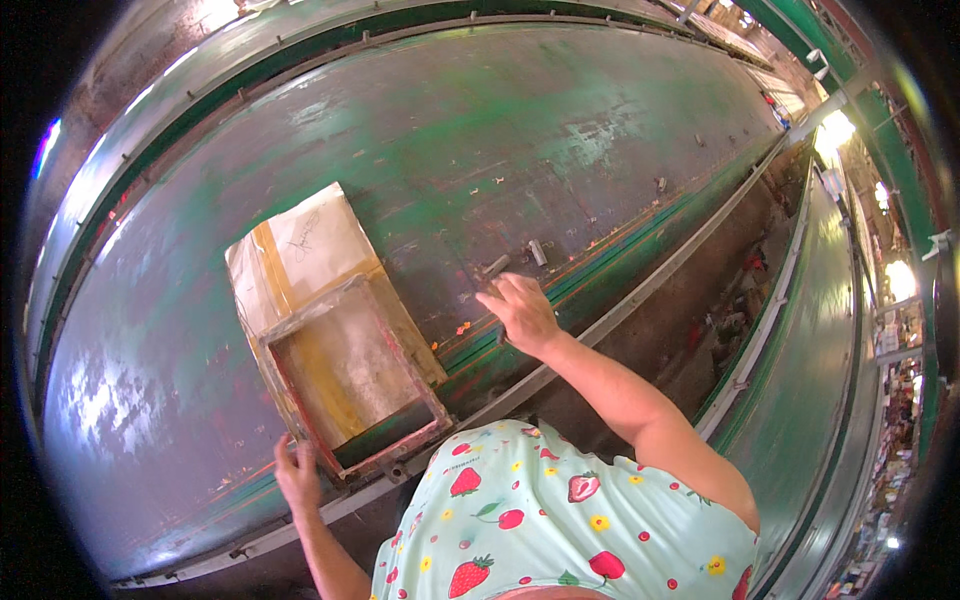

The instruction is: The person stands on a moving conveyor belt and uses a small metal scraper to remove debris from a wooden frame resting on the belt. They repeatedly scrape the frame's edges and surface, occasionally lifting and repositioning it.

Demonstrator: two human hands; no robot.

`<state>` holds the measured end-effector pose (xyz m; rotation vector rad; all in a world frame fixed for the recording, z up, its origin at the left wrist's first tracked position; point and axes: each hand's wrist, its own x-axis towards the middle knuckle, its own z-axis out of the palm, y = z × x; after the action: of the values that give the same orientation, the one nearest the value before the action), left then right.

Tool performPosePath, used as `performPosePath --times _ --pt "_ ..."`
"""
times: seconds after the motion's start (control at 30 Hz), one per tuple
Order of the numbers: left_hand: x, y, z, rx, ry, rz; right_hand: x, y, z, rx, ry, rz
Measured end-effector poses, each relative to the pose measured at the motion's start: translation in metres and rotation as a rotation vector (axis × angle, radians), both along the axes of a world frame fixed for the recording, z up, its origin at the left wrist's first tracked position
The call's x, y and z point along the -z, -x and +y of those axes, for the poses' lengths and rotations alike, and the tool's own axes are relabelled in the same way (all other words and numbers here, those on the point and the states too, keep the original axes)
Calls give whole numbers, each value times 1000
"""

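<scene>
A rectangular screen-printing frame (385, 330) with worn reddish-brown sides lies at the near edge of the long green-stained table. Beneath its far part is a flat whitish board (310, 235) with brown tape strips and a handwritten mark. My left hand (298, 477) is beside the frame's near left corner, fingers extended and somewhat apart; whether they touch the frame I cannot tell. Over the table, right of the frame, my right hand (525, 315) is closed, its fingers curled. A small dark end shows below it, but what it grips is hidden. Just beyond sits a small grey metal piece (538, 252).
The long table (450, 120) stretches away, with a raised rail (640, 295) along its near edge. Small orange scraps (463, 328) lie near my right hand. Across a littered aisle, another long green table (800, 370) runs at the right.
</scene>
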<state>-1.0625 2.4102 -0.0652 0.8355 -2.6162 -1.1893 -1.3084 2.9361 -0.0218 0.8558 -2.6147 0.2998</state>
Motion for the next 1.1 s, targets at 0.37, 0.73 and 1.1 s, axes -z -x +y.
performPosePath --times 0.37,0.73,1.1 --pt "-93 64 57 -40 -164 -122 48 108 70 8 31 12" --pt "-5 181 344 -42 15 53 63 187 317 296 68 -20" --pt "-14 229 506 130 175 90 55 229 461 645 310 -212"
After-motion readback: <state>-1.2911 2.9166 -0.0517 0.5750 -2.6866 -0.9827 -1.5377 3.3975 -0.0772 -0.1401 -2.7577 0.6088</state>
